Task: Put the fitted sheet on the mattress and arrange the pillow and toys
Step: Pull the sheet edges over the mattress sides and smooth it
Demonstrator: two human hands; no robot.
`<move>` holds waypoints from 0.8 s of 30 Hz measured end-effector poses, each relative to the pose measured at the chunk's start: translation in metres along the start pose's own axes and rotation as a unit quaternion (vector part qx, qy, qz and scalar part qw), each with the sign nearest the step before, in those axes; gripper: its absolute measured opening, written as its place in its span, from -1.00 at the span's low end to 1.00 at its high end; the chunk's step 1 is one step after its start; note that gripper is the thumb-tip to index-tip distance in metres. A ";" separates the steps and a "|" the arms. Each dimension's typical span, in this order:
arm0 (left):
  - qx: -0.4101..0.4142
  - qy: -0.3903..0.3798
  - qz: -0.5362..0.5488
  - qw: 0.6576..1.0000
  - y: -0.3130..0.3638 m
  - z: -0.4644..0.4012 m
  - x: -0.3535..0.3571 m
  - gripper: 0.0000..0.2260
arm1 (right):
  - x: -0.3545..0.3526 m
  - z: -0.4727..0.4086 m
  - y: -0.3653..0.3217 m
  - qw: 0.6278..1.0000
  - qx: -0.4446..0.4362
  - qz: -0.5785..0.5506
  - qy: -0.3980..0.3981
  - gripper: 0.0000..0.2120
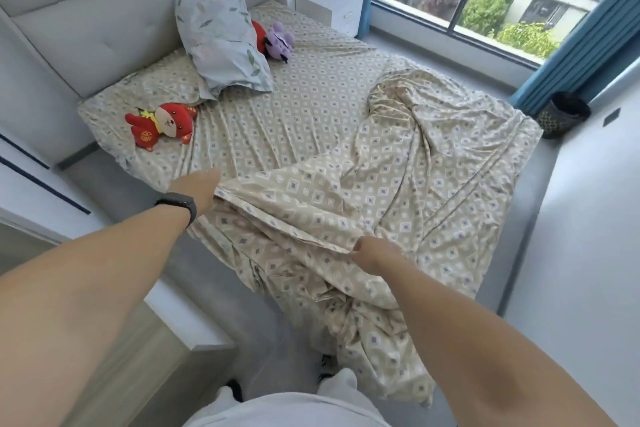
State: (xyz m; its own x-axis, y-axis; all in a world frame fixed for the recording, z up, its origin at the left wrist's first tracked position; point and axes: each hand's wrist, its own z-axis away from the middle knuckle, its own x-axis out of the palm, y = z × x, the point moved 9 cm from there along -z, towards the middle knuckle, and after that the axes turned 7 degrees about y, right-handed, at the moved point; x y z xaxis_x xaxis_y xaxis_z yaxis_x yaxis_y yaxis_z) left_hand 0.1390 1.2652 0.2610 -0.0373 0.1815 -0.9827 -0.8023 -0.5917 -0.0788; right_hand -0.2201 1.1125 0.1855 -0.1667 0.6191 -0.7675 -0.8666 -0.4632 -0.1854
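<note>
A beige diamond-patterned fitted sheet [311,107] covers the bed, flat near the headboard and bunched at the foot. My left hand [199,189] grips the hemmed edge of a folded-over flap of it. My right hand [372,251] pinches the same hem further right, with loose cloth hanging down to the floor below it. A pale blue leaf-print pillow [221,42] lies tilted by the headboard. One red plush toy [162,125] lies at the near left corner. A purple plush [278,42] and a second red plush [259,33] sit behind the pillow.
A grey padded headboard [104,10] stands at the far left. A white nightstand [332,3] is by the window with blue curtains [575,55]. A dark bin [562,114] sits at the right corner. White cabinetry [34,184] lines the narrow left aisle.
</note>
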 end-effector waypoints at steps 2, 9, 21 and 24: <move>-0.014 -0.012 -0.038 0.999 -0.041 0.007 0.010 -0.75 | 0.022 0.007 0.003 1.000 0.025 0.001 -0.010 -0.66; -0.013 -0.017 -0.122 0.992 -0.118 0.018 0.036 -0.85 | 0.035 0.036 -0.087 0.990 0.031 -0.072 0.115 -0.72; 0.043 -0.172 -0.087 0.980 -0.038 0.070 0.134 -0.67 | 0.121 0.101 -0.047 0.988 0.127 -0.053 0.069 -0.69; 0.094 -0.190 -0.032 0.977 0.033 0.106 0.159 -0.82 | 0.142 0.117 -0.022 0.986 0.143 -0.070 0.048 -0.69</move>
State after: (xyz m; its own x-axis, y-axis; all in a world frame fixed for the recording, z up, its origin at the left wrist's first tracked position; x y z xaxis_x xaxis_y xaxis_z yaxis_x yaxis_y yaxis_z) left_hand 0.0432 1.3573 0.1201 -0.1739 0.5132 -0.8405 -0.9043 -0.4212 -0.0701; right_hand -0.2796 1.2853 0.1527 -0.0030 0.5947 -0.8040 -0.9776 -0.1711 -0.1229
